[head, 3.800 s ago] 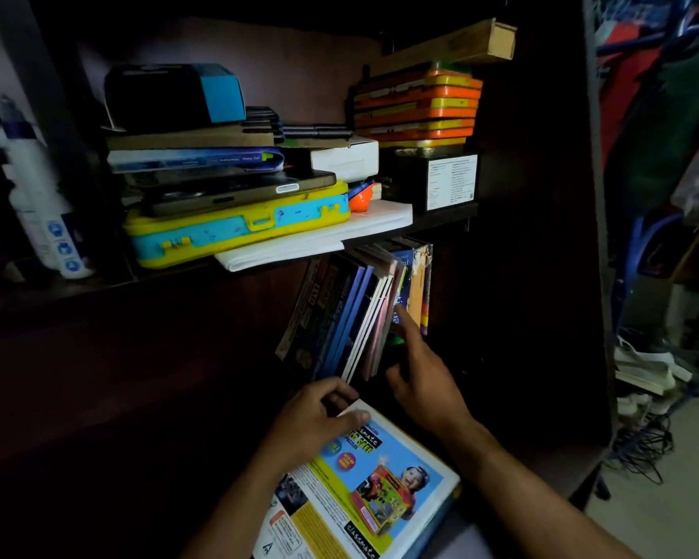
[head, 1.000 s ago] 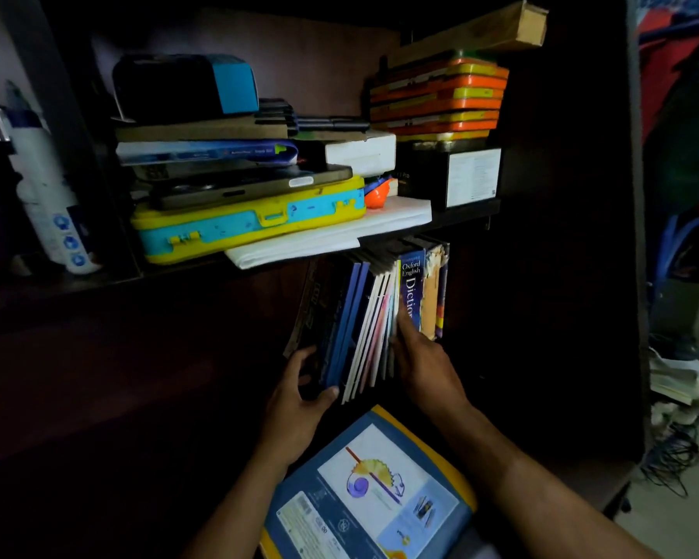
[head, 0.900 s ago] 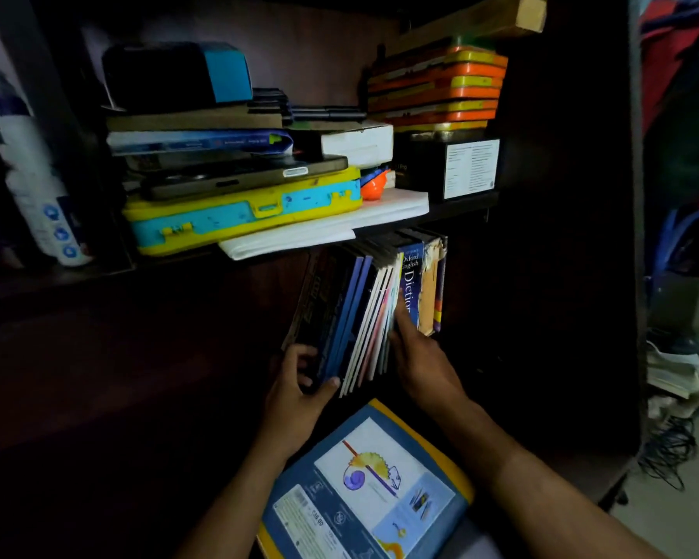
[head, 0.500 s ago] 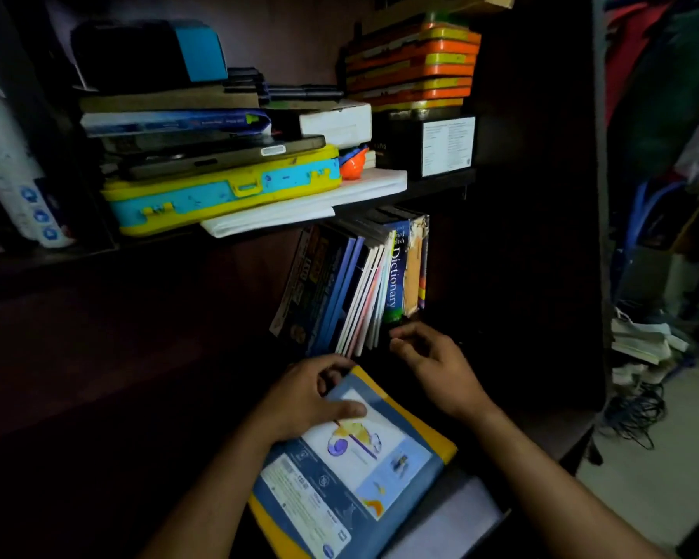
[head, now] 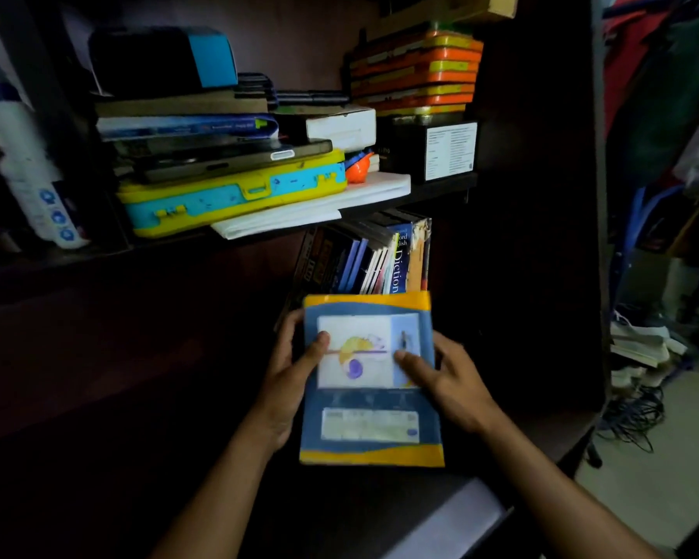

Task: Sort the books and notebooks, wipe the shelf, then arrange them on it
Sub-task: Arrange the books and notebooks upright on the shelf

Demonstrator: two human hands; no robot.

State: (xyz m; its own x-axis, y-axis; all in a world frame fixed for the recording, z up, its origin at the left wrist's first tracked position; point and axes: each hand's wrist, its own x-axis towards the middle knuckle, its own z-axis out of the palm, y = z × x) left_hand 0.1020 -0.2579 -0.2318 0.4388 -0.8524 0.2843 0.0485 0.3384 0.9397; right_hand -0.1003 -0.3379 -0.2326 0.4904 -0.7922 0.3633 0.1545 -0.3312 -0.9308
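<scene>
Lower shelf bay: row of upright books [head: 374,258], leaning left, dictionary spine among them. You hold the blue-and-yellow book [head: 370,381] in front of that row, cover toward you. Your left hand [head: 289,375] grips its left edge, thumb on the cover; your right hand [head: 446,377] grips the right edge. Upper shelf [head: 440,187]: yellow-and-teal case [head: 235,195] under stacked items, orange trays [head: 416,68] to the right.

Blue book spine [head: 398,262] in lower row: "Diction", above it "ord", "lish". Other labels too blurred.
</scene>
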